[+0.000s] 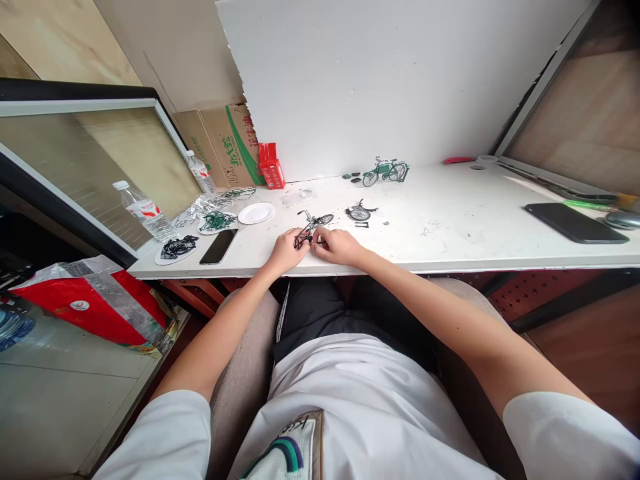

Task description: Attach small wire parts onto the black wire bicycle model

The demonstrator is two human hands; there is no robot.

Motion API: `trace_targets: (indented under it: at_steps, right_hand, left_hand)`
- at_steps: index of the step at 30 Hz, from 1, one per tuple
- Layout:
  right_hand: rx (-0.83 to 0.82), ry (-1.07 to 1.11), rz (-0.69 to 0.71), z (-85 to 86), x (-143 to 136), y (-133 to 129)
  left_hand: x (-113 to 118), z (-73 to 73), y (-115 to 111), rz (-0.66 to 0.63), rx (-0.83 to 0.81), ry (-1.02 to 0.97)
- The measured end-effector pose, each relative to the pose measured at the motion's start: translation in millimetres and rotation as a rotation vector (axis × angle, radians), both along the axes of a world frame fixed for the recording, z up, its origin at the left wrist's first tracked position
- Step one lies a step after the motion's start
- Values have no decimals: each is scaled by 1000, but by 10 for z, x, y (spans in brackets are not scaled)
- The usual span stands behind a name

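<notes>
At far left, part of one blue jug (14, 328) and one red bag (100, 300), both below table height. On the white table (425, 253), two clear bottles with labels, one nearer (145, 210), one farther back (200, 175). Three white plates: the near one (175, 261) heaped with black parts (179, 247), the next (203, 229) with green parts (219, 220), the third (257, 213) just to the right. Behind them, green and dark sprues (230, 196); farther back, one carton (220, 143) and one small red box (271, 167). Two phones, one lying near the plates (219, 247), one at far right (575, 223).

At the table's near edge, between both hands, one black bicycle (325, 219), partly covered by fingers, handlebar and one wheel showing. Left hand (289, 252) nearly closed, fingers curled on the frame. Right hand (337, 247) with thumb and index finger pinched together at the bicycle's near end; hard to tell which part.

Just right, one loose wheel (359, 212) with mudguard, dark bits (362, 225) below. Farther back, one green bicycle (385, 171), upright. At far right, one green pen (587, 205) and one mouse (623, 219).
</notes>
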State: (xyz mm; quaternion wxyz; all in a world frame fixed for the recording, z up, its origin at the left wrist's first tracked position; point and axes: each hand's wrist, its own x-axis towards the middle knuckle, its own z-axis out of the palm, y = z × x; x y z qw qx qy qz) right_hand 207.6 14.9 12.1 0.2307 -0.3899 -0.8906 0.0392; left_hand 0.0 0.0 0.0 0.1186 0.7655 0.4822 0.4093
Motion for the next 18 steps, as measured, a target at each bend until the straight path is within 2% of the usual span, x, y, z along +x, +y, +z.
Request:
trace_targets:
  at_steps: [9, 18]
  right_hand:
    - [-14, 14, 14, 1, 7, -1]
    - [-3, -14, -9, 21, 1, -17]
  left_hand:
    - [-44, -68, 92, -46, -127, -215]
    - [-35, -26, 64, -65, -197, -312]
